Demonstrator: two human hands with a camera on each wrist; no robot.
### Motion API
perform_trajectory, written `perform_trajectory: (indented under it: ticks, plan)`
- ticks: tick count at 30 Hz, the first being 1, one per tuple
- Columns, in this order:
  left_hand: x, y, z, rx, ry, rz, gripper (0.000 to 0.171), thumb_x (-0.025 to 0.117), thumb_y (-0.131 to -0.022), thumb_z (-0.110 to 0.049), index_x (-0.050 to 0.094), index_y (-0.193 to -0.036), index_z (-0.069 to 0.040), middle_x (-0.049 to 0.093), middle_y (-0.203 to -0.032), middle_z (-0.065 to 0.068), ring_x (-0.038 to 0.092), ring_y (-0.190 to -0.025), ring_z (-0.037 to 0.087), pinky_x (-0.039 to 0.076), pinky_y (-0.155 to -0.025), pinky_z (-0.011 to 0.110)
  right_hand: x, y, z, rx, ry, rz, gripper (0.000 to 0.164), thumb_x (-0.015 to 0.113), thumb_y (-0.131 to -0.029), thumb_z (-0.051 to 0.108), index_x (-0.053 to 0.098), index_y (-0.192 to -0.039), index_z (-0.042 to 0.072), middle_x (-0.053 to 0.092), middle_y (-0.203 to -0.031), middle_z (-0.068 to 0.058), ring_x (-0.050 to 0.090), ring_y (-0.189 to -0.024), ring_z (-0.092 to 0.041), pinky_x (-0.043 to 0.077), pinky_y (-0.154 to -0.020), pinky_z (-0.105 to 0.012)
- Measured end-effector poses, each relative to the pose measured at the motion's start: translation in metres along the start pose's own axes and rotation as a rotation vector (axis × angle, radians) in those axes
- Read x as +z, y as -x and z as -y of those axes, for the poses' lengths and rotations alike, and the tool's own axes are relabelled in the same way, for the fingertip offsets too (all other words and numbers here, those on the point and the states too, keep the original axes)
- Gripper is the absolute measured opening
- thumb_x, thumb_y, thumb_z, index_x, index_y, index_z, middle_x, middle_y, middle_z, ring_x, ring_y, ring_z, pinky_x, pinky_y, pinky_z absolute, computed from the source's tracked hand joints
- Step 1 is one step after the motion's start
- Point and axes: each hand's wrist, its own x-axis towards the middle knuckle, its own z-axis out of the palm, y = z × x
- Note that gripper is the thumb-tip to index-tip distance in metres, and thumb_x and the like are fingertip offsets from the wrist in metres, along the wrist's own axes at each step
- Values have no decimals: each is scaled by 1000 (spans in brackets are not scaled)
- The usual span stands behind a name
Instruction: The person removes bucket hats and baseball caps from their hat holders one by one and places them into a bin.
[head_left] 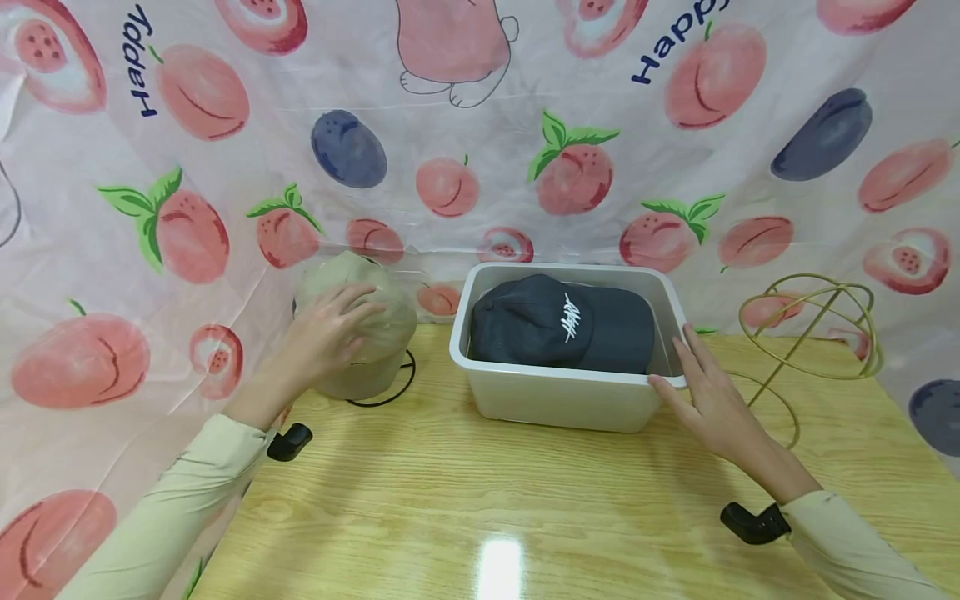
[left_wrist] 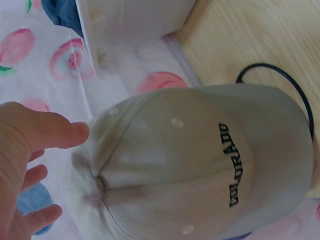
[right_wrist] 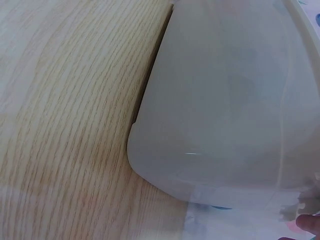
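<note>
A beige cap [head_left: 390,312] with dark lettering on its front stands at the left of the table, brim toward the table's front. My left hand [head_left: 330,333] is over its crown with fingers spread; in the left wrist view the thumb [left_wrist: 65,131] is right at the crown's edge. To the right, a white bin [head_left: 562,400] holds a dark cap [head_left: 525,321] with white script. At the bin's right front corner my right hand [head_left: 712,404] touches the rim with fingers extended. Only fingertips [right_wrist: 309,223] of it show in the right wrist view.
A gold wire stand [head_left: 795,346] with a rounded top leans at the right, behind my right hand. From under the beige cap a thin black loop [head_left: 390,402] juts onto the wooden table [head_left: 420,500]. A fruit-print cloth [head_left: 480,225] hangs behind.
</note>
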Motion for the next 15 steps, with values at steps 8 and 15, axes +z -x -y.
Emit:
perform_trajectory:
  ticks: [8,15]
  plan:
    - [-1,9,18,65,-86,41,53,79,-66,3,64,-116,-5,50,-131,22,42,-121,42,34,-96,57,1,0,-2,4,-6,8,71,52,-97,35,24,-145,-9,6,-156,-21,17,-135,-51,23,-93,-72]
    - [-2,19,34,23,-28,112,64,79,-63,5,60,-123,-6,40,-140,23,31,-131,42,26,-97,66,2,-1,-3,-5,-3,-1,70,52,-97,34,25,-145,-9,7,-155,-22,18,-134,-51,24,-93,-71]
